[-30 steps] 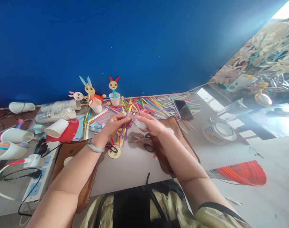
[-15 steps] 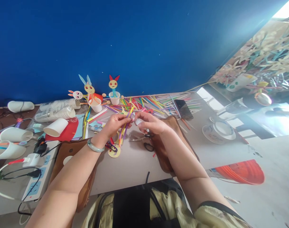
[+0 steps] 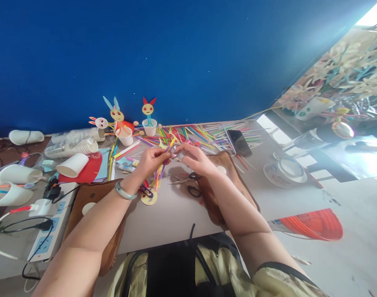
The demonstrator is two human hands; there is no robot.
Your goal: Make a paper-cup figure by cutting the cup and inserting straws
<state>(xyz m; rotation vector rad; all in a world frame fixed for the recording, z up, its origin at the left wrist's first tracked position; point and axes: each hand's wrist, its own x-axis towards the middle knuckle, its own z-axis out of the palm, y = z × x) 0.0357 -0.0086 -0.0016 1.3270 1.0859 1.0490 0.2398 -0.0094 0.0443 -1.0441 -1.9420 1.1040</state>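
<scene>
Deep blue wall (image 3: 182, 53) behind a pale table (image 3: 169, 218).

Both bare forearms stretched forward, hands meeting at centre.
Left hand (image 3: 151, 160) curled, fingertips pinched together, wrist slightly bent; right hand (image 3: 197, 160) palm down, fingers bent inward, closed, just beside the left.

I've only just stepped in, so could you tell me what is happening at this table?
A person sits at a cluttered craft table. The left hand pinches a small bundle of coloured straws, held above the table. The right hand meets it at the top of the bundle and holds a small whitish piece; what it is cannot be made out. Scissors lie just below the hands. Behind them are a spread of loose straws, paper-cup bunny figures and a phone.
</scene>
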